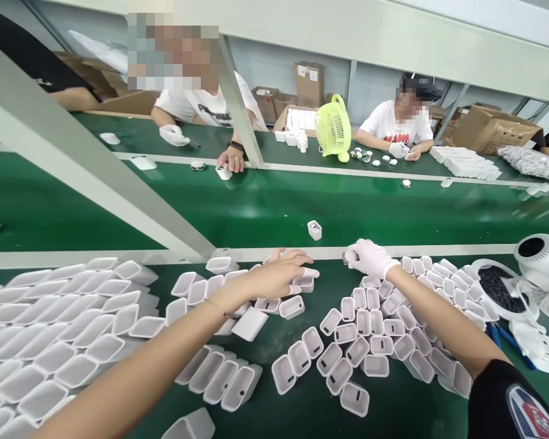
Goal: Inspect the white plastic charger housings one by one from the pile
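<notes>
My left hand (283,273) is bare but for white covers on some fingertips. Its fingers stretch out above a group of white plastic cases (291,306), and whether it touches one is hard to tell. In a white glove, my right hand (370,258) pinches a small greyish part at the light metal rail (329,252); the glove hides most of that part. Below this hand many open-topped white cases (346,333) lie close together, several with a dark slot inside. One white case with something inside (315,230) sits on the green conveyor belt (265,207).
Rows of larger white cases (55,329) fill the left. To the right are a white fan (542,259), blue-handled pliers (512,344) and a white glove (537,344). A slanted post (96,158) crosses the left side. Co-workers sit across the belt, near a yellow-green fan (333,129).
</notes>
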Motion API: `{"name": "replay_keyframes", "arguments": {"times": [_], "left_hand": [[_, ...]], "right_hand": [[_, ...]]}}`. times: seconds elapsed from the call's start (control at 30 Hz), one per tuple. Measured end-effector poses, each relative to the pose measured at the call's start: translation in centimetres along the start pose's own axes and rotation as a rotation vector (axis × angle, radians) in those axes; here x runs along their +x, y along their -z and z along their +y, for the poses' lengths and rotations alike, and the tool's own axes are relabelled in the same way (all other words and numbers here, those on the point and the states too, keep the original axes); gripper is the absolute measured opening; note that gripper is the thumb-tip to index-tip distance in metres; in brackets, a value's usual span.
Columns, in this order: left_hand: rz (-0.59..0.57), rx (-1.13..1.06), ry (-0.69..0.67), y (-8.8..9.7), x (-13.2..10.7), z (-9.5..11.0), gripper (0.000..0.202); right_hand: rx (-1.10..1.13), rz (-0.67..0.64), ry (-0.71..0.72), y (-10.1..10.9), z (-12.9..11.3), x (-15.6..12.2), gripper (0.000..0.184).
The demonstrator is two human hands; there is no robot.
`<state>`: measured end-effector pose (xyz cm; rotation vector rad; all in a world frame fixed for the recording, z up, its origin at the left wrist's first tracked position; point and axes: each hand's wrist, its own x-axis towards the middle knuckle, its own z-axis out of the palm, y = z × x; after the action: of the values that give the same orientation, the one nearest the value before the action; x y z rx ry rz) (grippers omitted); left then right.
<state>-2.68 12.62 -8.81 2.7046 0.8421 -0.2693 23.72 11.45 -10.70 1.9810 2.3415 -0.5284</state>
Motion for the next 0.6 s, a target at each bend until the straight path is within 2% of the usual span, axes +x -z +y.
{"name": "replay_keyframes", "arguments": {"times": [0.23, 0.37, 0.47, 0.53, 0.6], "left_hand": [[0.139, 0.044, 0.010, -0.6, 0.5, 0.2, 0.042], [0.204, 0.076, 0.110, -1.0, 0.9, 1.2, 0.028], [0.268, 0.078, 0.220, -1.1, 1.5, 2.0, 0.015], [0.284, 0.068, 0.254, -1.0, 1.6, 2.2, 0.020], [0.266, 0.051, 0.232, -0.6, 1.2, 1.8, 0.029]], "right_hand": [[0.323, 0.158, -0.048, 0.5, 0.0, -0.8, 0.027], [0.536, 0.292, -0.116, 1.2, -0.1, -2.3, 0.043], [0.644, 0.342, -0.123, 1.5, -0.2, -3.3, 0.042], [0.693, 0.348, -0.115, 1.4, -0.3, -3.7, 0.039], [0.733, 0.340, -0.101, 1.1, -0.4, -3.9, 0.037]]}}
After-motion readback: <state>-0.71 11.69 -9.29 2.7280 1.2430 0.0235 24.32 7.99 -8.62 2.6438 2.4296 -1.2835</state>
